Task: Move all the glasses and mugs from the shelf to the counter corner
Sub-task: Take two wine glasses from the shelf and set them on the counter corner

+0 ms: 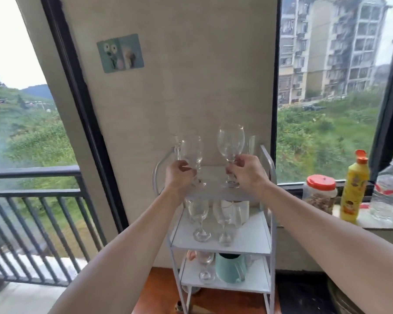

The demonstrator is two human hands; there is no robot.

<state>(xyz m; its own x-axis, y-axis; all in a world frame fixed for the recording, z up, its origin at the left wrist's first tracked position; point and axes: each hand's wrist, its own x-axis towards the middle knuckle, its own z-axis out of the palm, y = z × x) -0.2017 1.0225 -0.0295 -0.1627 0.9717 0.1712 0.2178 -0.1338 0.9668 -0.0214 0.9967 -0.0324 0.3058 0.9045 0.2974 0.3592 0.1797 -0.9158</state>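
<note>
Left glass (191, 152) and right glass (230, 143) at centre frame, bases at the shelf's (267, 162) top tier. Pinching each stem: left grip (178, 175) curling round the left one, right grip (247, 172) round the right. Standing one tier down, two more glasses (199, 215); lowest, another glass (205, 266) beside a green mug (230, 267).

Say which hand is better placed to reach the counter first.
Right, probably. The right hand pinches the right wine glass by its stem, nearer the counter; the left hand grips the left wine glass at the far side of the shelf.
</note>
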